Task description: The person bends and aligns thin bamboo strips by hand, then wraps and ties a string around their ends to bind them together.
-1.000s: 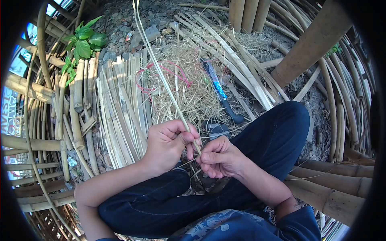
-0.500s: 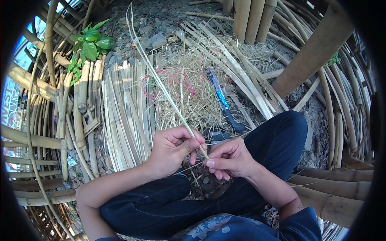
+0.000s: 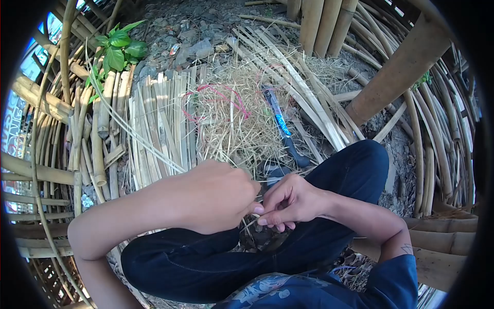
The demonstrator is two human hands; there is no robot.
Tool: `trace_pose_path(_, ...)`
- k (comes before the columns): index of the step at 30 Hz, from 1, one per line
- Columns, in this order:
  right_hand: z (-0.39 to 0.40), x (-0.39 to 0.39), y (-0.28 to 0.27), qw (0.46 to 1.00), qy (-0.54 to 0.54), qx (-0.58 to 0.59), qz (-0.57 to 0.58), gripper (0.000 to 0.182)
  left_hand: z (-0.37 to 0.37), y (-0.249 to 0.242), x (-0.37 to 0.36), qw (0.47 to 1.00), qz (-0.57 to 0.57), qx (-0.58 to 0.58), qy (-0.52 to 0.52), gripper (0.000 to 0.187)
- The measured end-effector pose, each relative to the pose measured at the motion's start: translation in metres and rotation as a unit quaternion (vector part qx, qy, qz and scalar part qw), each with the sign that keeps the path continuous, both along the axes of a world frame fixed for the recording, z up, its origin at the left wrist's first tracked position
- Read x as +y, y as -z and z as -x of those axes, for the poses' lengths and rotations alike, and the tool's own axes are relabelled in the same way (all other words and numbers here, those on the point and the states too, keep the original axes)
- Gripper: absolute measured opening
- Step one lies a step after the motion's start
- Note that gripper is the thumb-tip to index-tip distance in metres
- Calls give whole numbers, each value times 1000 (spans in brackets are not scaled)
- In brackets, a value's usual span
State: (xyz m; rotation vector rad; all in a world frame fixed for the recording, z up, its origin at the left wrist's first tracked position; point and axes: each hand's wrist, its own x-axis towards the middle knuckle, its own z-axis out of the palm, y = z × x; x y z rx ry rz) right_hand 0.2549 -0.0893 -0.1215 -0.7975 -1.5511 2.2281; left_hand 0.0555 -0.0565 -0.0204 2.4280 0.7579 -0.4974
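Note:
A thin, pale bamboo strip (image 3: 128,133) bows up to the left, and its lower part passes out of sight behind my left hand (image 3: 218,198). That hand is closed around the strip, its back toward me and its thumb tip pointing right. Just beside it, my right hand (image 3: 296,203) pinches with thumb and forefinger at the strip's lower end, the other fingers curled. The two hands nearly touch above my crossed legs. What lies between the fingertips is mostly hidden.
Flat bamboo slats (image 3: 154,121) lie to the left, more slats (image 3: 293,82) at the upper right. Between them are shavings (image 3: 226,136), pink string (image 3: 242,108) and a black-handled tool (image 3: 280,123) with blue markings. A thick bamboo post (image 3: 396,72) leans at the right; a leafy plant (image 3: 117,49) grows at the left.
My left hand has turned over so that its back faces up, and its forearm has swung across. The strip's far end has swept left and down. My right hand stays about where it was.

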Motion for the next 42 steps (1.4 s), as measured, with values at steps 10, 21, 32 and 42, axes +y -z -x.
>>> trace_pose_path(10,-13,17,20,973,-197,-113,33,14,-5,89,-26,876,424,-124,-196,21)
trace_pose_path(21,4,86,28,947,-295,-119,34,25,11,104,-23,832,380,-168,-367,24)
trace_pose_path(32,-52,161,-17,910,-94,-306,-263,24,13,71,-6,659,466,-176,-564,21)
trace_pose_path(42,-36,60,-65,981,-114,75,-138,10,-21,-21,-45,717,361,-242,-545,21)
